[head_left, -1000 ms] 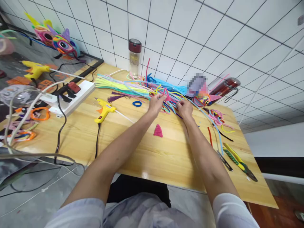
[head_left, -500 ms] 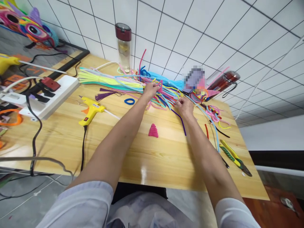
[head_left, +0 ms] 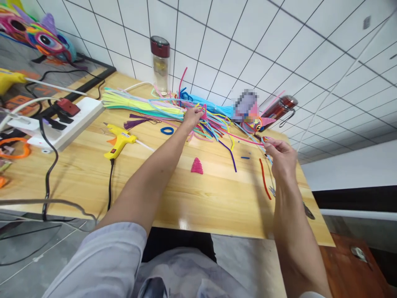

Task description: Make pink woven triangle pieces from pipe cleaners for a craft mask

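My left hand [head_left: 191,117] rests on a heap of coloured pipe cleaners [head_left: 161,108] at the back of the wooden table [head_left: 93,174], fingers curled down onto the strands. My right hand [head_left: 281,156] is off to the right, fingers pinched on a pink pipe cleaner [head_left: 245,138] that stretches from the heap to the hand. A pink coiled cone [head_left: 197,166] stands on the table between my arms. Loose purple [head_left: 230,154] and red [head_left: 264,179] pipe cleaners lie near the right hand.
A yellow glue gun [head_left: 119,140] with a black cord lies left of centre, a white power strip [head_left: 62,124] beyond it. A clear bottle [head_left: 160,64] stands by the tiled wall, a dark red one [head_left: 277,109] lies at right. Colourful masks [head_left: 40,37] sit far left.
My right hand has moved right and toward me, drawing a pink pipe cleaner out of the heap. The left hand stays pressed on the heap. The view has shifted slightly.
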Tool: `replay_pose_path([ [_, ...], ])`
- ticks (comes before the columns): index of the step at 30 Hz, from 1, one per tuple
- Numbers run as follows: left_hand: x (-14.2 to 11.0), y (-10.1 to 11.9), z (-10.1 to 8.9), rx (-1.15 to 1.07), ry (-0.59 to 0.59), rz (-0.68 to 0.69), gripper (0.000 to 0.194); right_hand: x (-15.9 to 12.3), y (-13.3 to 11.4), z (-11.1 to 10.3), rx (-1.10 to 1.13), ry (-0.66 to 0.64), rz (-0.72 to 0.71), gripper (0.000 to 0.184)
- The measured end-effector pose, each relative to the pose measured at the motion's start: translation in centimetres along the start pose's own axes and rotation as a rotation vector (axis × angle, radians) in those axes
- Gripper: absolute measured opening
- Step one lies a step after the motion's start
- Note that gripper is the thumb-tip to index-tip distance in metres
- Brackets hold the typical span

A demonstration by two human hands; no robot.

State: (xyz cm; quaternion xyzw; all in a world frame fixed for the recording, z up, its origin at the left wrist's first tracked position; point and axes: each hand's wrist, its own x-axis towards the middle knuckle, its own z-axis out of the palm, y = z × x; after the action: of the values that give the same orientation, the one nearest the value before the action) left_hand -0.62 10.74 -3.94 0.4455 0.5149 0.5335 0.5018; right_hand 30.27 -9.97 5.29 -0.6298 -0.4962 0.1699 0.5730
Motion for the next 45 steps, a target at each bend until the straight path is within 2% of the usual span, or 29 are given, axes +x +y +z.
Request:
replay_pose_path([
  [3, -1.4, 1.2, -0.2, -0.048, 0.006, -0.011, 0.012, -1.2, -1.6, -1.3, 0.315, -0.007, 0.081, 0.028],
  [7, -4.2, 3.3, -0.4, -0.157, 0.019, -0.005, 0.011, -2.6, -4.2, -2.4, 0.511, -0.018, 0.098, 0.033],
  [10, -6.7, 4.8, -0.8, -0.212, 0.018, -0.011, 0.009, -3.3, -6.6, -3.2, 0.615, 0.108, 0.017, 0.033],
  [13, -9.4, 5.8, -1.4, -0.240, 0.008, -0.021, 0.012, -3.4, -9.1, -4.3, 0.668, 0.217, -0.126, 0.027],
  [16, -12.4, 6.4, -2.1, -0.317, -0.064, -0.051, 0.017, -3.3, -11.1, -5.2, 0.678, 0.211, -0.244, 0.024],
  [19, -15.4, 6.6, -2.7, -0.382, -0.154, -0.118, 0.021, -3.8, -12.6, -5.2, 0.566, 0.116, -0.316, 0.034],
  [21, -17.3, 6.6, -3.0, -0.400, -0.190, -0.142, 0.026, -4.7, -13.4, -4.3, 0.465, 0.000, -0.317, 0.033],
  [24, -19.6, 6.4, -3.4, -0.425, -0.237, -0.177, 0.024, -6.3, -14.1, -1.6, 0.310, -0.261, -0.165, 0.030],
  [27, -21.0, 6.2, -3.5, -0.424, -0.274, -0.223, 0.023, -7.5, -13.3, 1.9, 0.197, -0.514, 0.001, 0.034],
  [30, -21.7, 5.7, -3.6, -0.390, -0.321, -0.255, 0.023, -7.9, -11.1, 5.0, 0.069, -0.665, 0.066, 0.030],
  [33, -22.0, 5.2, -3.8, -0.351, -0.335, -0.265, 0.017, -8.0, -8.4, 7.0, -0.023, -0.641, 0.064, 0.026],
  [36, -21.9, 4.4, -4.2, -0.327, -0.325, -0.262, 0.013, -8.1, -6.3, 8.0, -0.009, -0.635, 0.056, 0.028],
  [45, -20.9, 1.9, -4.5, -0.254, -0.344, -0.216, 0.023, -8.9, -2.8, 10.2, 0.047, -0.554, 0.002, 0.033],
])
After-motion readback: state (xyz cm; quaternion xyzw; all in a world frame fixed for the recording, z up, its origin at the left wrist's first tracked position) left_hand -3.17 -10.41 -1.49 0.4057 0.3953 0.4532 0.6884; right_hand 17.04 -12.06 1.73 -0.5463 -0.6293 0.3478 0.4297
